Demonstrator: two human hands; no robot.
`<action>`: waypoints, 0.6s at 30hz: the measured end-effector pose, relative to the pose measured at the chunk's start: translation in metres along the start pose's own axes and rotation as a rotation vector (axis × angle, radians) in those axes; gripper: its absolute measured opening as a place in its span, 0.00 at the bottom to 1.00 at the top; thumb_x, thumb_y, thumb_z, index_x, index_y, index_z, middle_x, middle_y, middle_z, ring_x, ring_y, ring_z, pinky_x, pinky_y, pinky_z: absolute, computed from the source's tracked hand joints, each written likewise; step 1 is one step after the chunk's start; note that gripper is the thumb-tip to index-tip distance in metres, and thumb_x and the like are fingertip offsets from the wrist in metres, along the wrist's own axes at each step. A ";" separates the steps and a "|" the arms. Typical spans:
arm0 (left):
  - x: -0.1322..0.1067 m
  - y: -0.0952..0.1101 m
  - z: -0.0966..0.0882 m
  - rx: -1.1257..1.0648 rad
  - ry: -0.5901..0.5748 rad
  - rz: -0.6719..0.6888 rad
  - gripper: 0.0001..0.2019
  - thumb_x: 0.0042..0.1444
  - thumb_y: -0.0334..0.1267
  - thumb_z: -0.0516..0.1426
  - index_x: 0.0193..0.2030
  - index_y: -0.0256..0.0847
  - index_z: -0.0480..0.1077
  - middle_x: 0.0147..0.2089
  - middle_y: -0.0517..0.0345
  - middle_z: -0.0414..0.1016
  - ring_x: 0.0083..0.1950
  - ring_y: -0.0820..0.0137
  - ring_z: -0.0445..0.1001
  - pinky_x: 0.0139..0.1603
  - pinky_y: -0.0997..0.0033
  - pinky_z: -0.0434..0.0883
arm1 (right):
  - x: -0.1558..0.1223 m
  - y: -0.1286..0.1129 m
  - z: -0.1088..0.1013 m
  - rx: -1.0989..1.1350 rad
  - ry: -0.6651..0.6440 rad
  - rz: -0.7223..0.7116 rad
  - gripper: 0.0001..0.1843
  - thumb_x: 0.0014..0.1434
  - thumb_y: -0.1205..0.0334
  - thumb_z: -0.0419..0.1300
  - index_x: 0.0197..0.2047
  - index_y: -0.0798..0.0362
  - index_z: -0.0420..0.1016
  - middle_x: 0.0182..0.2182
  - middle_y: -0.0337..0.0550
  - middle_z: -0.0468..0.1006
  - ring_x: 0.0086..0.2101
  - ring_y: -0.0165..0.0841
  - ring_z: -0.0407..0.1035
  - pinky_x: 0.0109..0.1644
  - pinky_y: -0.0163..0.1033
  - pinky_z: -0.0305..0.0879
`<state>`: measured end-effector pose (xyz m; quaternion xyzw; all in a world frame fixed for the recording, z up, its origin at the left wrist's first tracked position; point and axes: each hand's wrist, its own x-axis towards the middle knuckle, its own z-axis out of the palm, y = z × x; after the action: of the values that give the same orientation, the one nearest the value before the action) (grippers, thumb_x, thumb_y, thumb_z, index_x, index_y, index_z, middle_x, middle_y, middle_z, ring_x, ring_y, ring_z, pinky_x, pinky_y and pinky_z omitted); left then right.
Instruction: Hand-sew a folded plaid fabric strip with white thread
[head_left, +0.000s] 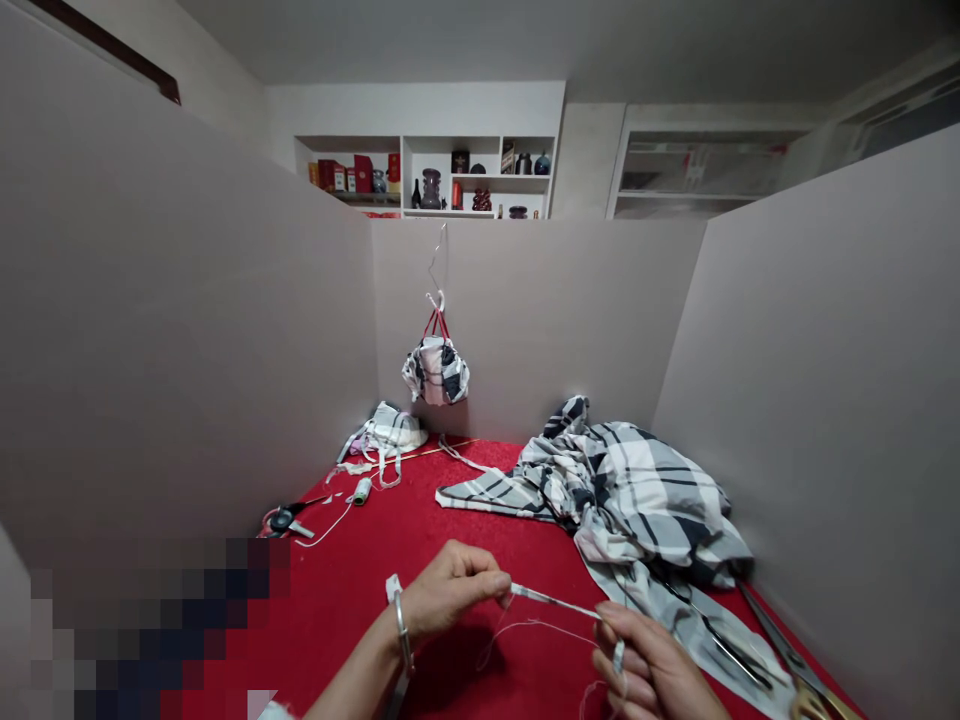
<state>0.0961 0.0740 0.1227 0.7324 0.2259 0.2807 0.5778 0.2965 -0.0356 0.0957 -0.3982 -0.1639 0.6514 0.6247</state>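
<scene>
Pinching a narrow white strip between our two hands, we hold it stretched almost level in front of us, its long axis running left to right and dipping slightly to the right, above the red cloth. Our left hand is closed on one end, thumb and fingers pressed together, and our right hand is closed on the other the same way. The strip looks flat and taut. A thin white thread loops loosely beneath it. A metal bangle circles our left wrist. Past our right hand, long scissors lie by a rumpled heap of checked fabric. To the left lie black-handled scissors and a thread spool. Farther off, a checked bag hangs from a wire hook against the wall, above a white fabric piece.
</scene>
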 end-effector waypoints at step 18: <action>0.009 -0.045 -0.006 0.379 -0.061 -0.193 0.19 0.50 0.50 0.52 0.25 0.33 0.69 0.19 0.66 0.55 0.22 0.78 0.51 0.21 0.78 0.50 | -0.001 -0.029 -0.053 -0.082 0.364 -0.123 0.22 0.31 0.57 0.71 0.24 0.55 0.63 0.14 0.25 0.58 0.11 0.14 0.49 0.12 0.19 0.39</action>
<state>0.0982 0.0945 0.0817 0.8111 0.3261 0.1540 0.4605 0.3543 -0.0467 0.0835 -0.5240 -0.0986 0.5219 0.6658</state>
